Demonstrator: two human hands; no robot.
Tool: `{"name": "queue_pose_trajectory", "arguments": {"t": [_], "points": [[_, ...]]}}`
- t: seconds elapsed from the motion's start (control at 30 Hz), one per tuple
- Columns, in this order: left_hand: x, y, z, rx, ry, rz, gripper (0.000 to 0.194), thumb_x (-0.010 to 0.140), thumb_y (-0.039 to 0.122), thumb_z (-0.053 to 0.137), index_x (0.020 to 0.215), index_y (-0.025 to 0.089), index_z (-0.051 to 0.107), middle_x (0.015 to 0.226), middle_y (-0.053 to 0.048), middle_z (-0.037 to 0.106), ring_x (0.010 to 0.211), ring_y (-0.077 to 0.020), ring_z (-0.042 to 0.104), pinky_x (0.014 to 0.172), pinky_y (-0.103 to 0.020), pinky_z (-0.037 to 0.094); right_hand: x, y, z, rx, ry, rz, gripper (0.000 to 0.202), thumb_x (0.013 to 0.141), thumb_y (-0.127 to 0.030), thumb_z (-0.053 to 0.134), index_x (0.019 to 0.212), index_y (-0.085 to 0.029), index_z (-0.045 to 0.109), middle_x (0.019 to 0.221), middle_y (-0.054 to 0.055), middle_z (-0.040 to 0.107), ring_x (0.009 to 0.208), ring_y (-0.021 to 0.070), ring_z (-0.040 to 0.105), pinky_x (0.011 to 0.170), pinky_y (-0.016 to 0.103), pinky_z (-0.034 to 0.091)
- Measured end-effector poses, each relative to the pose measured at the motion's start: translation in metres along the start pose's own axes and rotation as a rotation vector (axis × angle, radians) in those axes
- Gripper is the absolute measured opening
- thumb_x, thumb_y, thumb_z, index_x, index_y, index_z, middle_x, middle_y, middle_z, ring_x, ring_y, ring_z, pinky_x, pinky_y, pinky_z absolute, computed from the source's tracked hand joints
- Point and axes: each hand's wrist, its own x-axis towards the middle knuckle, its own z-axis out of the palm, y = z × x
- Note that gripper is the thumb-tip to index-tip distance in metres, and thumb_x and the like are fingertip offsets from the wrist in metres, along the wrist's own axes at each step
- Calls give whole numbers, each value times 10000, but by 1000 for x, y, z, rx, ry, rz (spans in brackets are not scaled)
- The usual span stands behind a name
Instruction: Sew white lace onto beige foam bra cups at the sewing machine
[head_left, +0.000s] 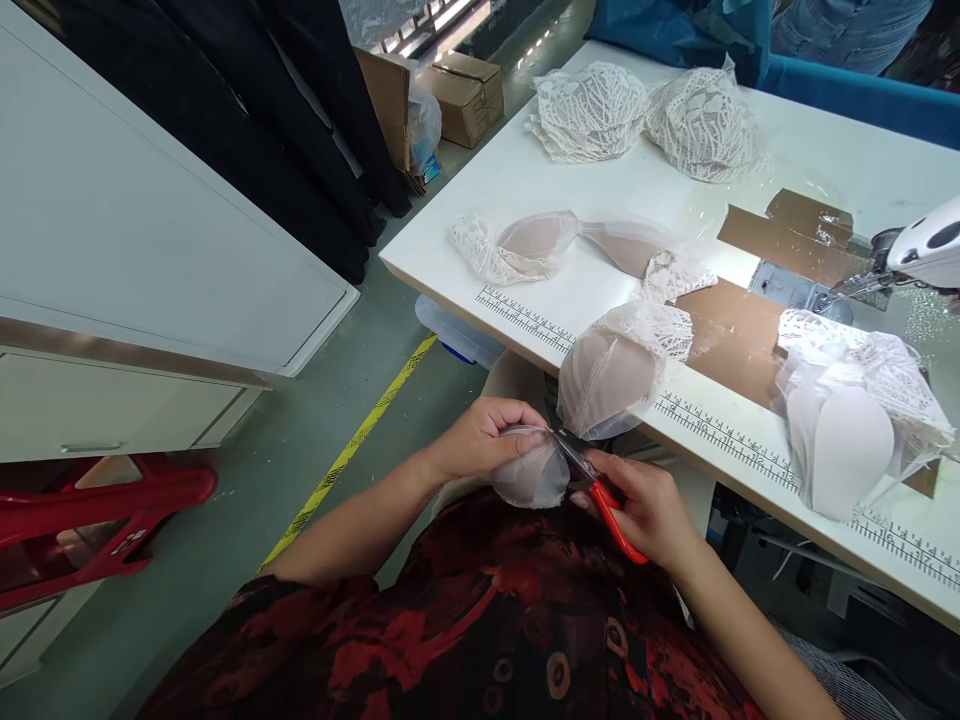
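Between the fingers and thumb of my left hand is the edge of a sheer-covered bra cup, held over my lap. My right hand grips scissors with orange-red handles, their blades reaching the cup's edge by my left fingertips. Whether the blades are closed on fabric I cannot tell. A second, beige cup with white lace hangs over the table's front edge just above the scissors. Farther back on the table lies another bra piece with two padded cups and lace ends.
Stacked lace cups lie at the back of the white table. A sewing machine head stands at the right, with loose white cups before it. A red plastic stool and white cabinet are at the left.
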Motion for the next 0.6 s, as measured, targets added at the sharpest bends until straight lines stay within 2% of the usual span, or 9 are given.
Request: {"name": "queue_pose_trajectory", "arguments": {"t": [0.1, 0.2, 0.33, 0.4, 0.5, 0.6], "points": [[-1, 2, -5, 14, -36, 3, 389, 778, 502, 707, 817, 115, 708, 746, -47, 688, 656, -115, 584, 627, -198, 465, -6, 3, 5, -9, 66, -19, 298, 862, -426, 636, 1066, -211, 662, 814, 48, 727, 651, 168, 661, 617, 246, 522], [-1, 1, -11, 28, -22, 20, 356, 799, 476, 700, 839, 122, 712, 770, -54, 694, 681, -125, 600, 658, -211, 477, -14, 9, 11, 3, 120, 22, 316, 851, -415, 643, 1093, -213, 642, 887, 59, 727, 722, 183, 674, 668, 269, 536], [11, -2, -14, 90, 22, 117, 301, 804, 436, 707, 823, 137, 736, 982, -94, 704, 945, -184, 636, 845, -245, 478, -22, 19, 17, 70, 276, 99, 435, 835, -451, 649, 1196, -219, 577, 1022, 85, 710, 889, 228, 682, 786, 338, 547], [20, -1, -10, 111, -10, 127, 324, 794, 457, 708, 802, 135, 742, 986, -99, 699, 965, -198, 631, 851, -254, 477, -21, 21, 21, 140, 346, 123, 489, 836, -466, 649, 1246, -224, 535, 1078, 92, 694, 951, 243, 673, 839, 374, 539], [29, 1, 6, 80, -56, 106, 386, 781, 512, 701, 818, 129, 740, 853, -80, 702, 804, -176, 629, 751, -256, 495, -13, 14, 26, 222, 450, 159, 479, 838, -452, 650, 1244, -232, 521, 1113, 91, 669, 989, 247, 649, 884, 403, 520], [28, -1, 27, 42, -62, 114, 400, 786, 523, 691, 822, 126, 735, 811, -76, 705, 741, -164, 619, 696, -246, 492, -6, 1, 29, 257, 550, 207, 343, 849, -392, 645, 1141, -231, 564, 988, 55, 671, 873, 208, 634, 812, 354, 528]]}}
